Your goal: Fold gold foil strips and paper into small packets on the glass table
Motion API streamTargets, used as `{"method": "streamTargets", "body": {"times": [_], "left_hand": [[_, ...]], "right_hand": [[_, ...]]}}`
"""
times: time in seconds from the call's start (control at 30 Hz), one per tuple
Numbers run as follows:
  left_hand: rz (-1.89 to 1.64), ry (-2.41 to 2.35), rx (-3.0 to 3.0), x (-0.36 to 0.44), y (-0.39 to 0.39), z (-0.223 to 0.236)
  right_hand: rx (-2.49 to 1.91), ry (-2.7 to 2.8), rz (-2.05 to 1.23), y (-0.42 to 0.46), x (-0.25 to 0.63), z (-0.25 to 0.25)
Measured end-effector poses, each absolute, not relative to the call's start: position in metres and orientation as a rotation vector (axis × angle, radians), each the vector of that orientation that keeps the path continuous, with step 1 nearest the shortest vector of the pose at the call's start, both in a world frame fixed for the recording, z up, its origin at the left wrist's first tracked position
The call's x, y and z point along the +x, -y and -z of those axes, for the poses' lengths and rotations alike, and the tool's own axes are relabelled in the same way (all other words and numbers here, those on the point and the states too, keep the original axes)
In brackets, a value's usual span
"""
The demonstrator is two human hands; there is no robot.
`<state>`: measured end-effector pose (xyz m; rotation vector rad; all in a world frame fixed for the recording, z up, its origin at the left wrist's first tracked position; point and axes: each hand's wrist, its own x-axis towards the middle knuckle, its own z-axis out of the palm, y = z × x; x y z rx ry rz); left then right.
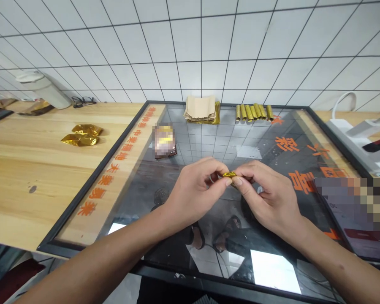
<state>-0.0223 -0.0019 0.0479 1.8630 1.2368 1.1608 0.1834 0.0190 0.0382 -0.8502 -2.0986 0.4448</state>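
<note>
Near the middle of the glass tabletop, my left hand [198,185] and my right hand [267,192] meet, thumbs and index fingers pinching a small gold foil paper roll [229,174]. My fingers cover most of it. Beyond them lies a stack of paper sheets [201,108], tan on top with gold showing at the edge. To its right, several gold paper rolls [253,112] lie side by side in a row. A small blurred pack [164,141] sits left of my hands.
The black-framed glass panel [91,181] bears orange lettering and rests on a wooden table [28,169]. Folded gold foil pieces [82,136], eyeglasses [83,101] and a white tumbler [47,90] are at left. A white power strip [351,139] and a dark tablet-like device [351,211] are at right.
</note>
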Motion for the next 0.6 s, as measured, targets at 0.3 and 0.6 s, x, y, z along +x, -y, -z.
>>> {"method": "streamTargets", "body": {"times": [0.3,0.6], "left_hand": [[-1.156,-1.169,1.701,-0.0225,0.0042,-0.0549],[-1.128,-1.05,1.514,-0.0229,0.0041,-0.0548]], "right_hand": [[-0.842,2.097,-0.502,-0.0176,0.1835,-0.0405],[-0.85,2.089,-0.576,-0.0162,0.1834,-0.0457]]}}
